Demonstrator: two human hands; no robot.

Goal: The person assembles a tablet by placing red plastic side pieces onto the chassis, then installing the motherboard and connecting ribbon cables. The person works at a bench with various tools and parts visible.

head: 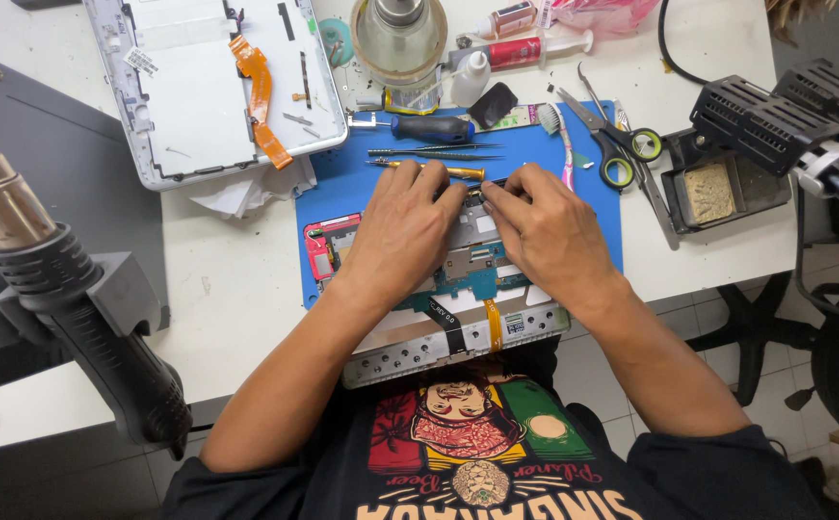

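Both your hands rest palm-down on an opened tablet chassis [458,337] that lies on a blue work mat [593,207] at the near edge of a white table [236,289]; the chassis overhangs the edge toward your lap. Your left hand [402,231] and right hand [543,231] meet at the far end of the exposed circuit board [468,262], fingertips drawn close together and pressing down on a small part there; whether anything is pinched between them cannot be told.

As for progress, the tablet is already well stripped: its white back cover [198,91], with an orange flex cable [258,96], lies apart at the far left; the board, a black ribbon and a yellow strip are bare. The board itself looks still seated, so the work seems midway.

Beyond your fingers lie a blue-handled screwdriver [429,126], tweezers [434,152], a toothbrush [559,140] and green-handled scissors [622,149]; a hot-air gun [73,318] stands at the left.
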